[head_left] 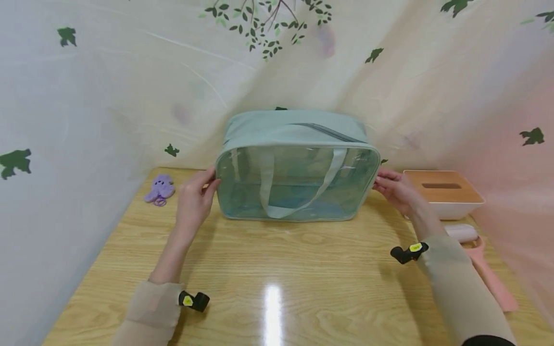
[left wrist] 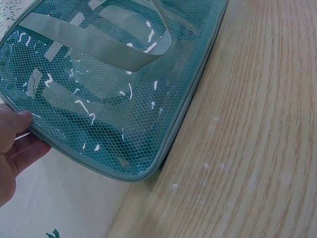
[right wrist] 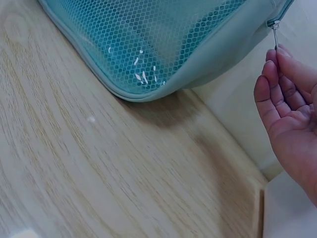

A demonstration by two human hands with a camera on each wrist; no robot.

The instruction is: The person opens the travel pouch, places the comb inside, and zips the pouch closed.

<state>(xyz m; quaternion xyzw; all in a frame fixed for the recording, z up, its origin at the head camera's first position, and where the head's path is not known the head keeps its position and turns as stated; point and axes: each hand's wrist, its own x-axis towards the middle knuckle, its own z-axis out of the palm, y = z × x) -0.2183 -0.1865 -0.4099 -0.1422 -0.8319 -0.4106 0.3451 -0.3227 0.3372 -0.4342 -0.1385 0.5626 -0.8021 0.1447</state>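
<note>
A pale green toiletry bag (head_left: pixel 242 197) with a clear front and a mesh layer stands upright at the back of the table. Its strap handle (head_left: pixel 277 212) hangs down over the front, and a zipper (head_left: pixel 331 132) runs along the top. At the bag's left side, my left hand (head_left: pixel 193 197) pinches the piped edge between thumb and fingers. My right hand (head_left: pixel 399 192) is at the opposite side; in the right wrist view its thumb and forefinger pinch the metal zipper pull (right wrist: pixel 276 38), with the slider at the far right end of the zipper.
Left of the bag lies a purple plush keychain (head_left: pixel 162 186). To the right stands a white tissue box (head_left: pixel 454 211) with a wooden lid. A white cylinder (head_left: pixel 461 233) and a pink object (head_left: pixel 493 278) lie beside my right forearm. A leaf-patterned cloth (head_left: pixel 173 96) hangs behind the table (head_left: pixel 320 278).
</note>
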